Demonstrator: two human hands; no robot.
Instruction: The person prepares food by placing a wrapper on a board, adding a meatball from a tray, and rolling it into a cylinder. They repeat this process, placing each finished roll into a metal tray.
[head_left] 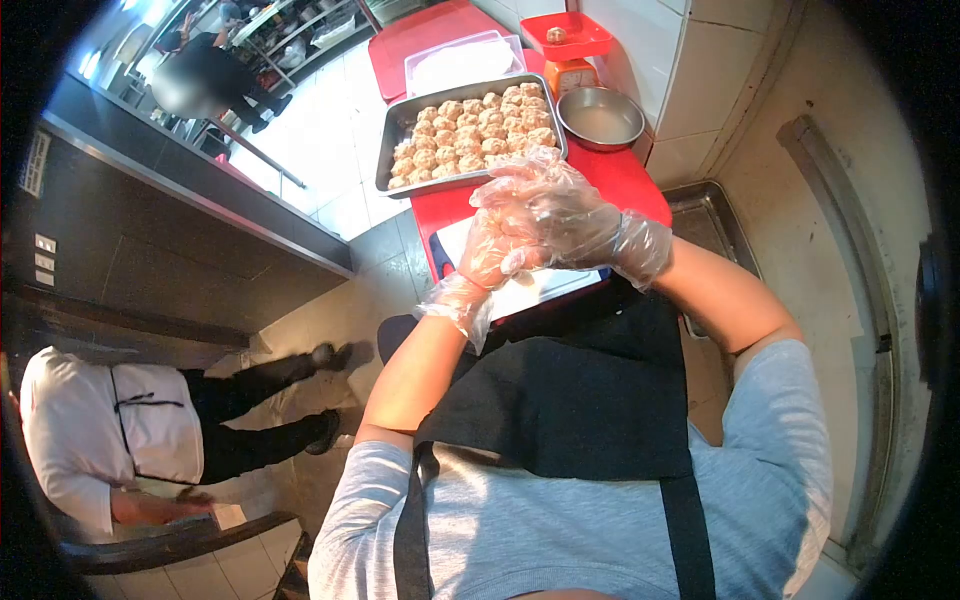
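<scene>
Black apron (560,400) is worn over a grey top, nearest the camera. Clear plastic gloves are seen on both hands. The left hand (488,258) and right hand (560,205) are pressed together, the right laid over the left with fingers loosely curled. Whether anything is gripped between them cannot be told. A white sheet (535,292) is spread beneath them at the near edge of the red bench (625,178). Just beyond, a metal tray (383,160) is packed with pale brown balls (470,130). A metal bowl (600,118) is set to its right, with a red scale (585,45) behind.
</scene>
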